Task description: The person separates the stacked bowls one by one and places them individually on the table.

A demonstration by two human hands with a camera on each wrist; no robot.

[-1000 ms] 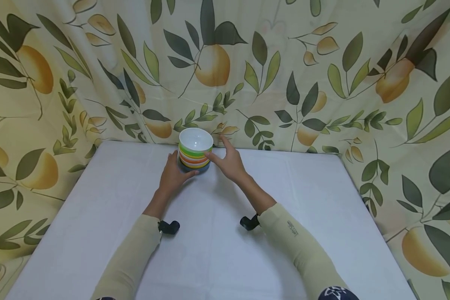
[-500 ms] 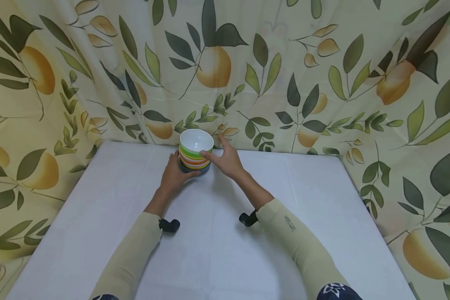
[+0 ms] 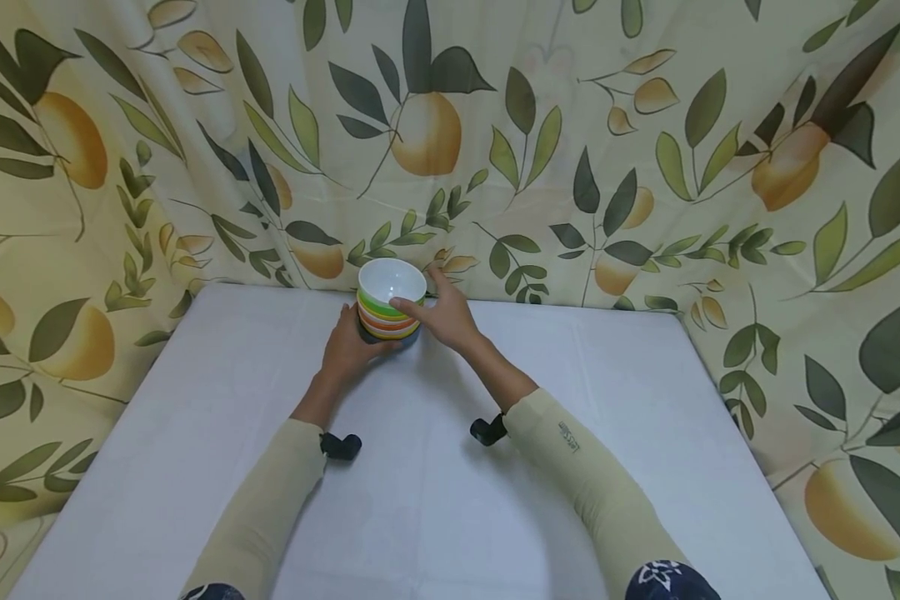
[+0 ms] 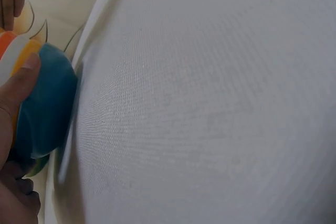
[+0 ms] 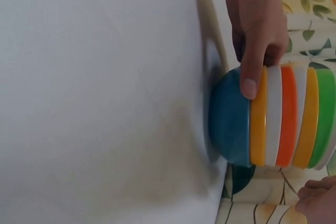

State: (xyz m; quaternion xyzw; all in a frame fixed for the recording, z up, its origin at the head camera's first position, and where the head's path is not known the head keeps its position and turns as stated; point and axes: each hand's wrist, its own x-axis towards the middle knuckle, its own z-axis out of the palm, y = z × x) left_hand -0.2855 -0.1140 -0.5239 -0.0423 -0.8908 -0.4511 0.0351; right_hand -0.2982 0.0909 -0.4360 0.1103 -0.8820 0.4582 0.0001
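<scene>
A stack of several nested bowls (image 3: 378,315) stands upright at the table's far edge. The top one is a green bowl (image 5: 323,119) with a white inside; below come yellow, white and orange bands. At the bottom sits a blue bowl (image 5: 229,119). My left hand (image 3: 345,346) grips the stack low down, its thumb across the blue bowl and the yellow band above. At the upper right, my right hand (image 3: 450,321) has thumb and index finger spread; the thumb overlaps the top bowl's front rim, and the index finger is near the rim's right side.
A white cloth covers the table (image 3: 435,500). Behind it hangs a curtain (image 3: 532,167) printed with fruit and leaves, close to the stack. Black wrist cameras (image 3: 341,447) sit at both cuffs.
My right hand has moved slightly left, its thumb now further across the top bowl's front rim. The left hand keeps its grip and the stack stays in place.
</scene>
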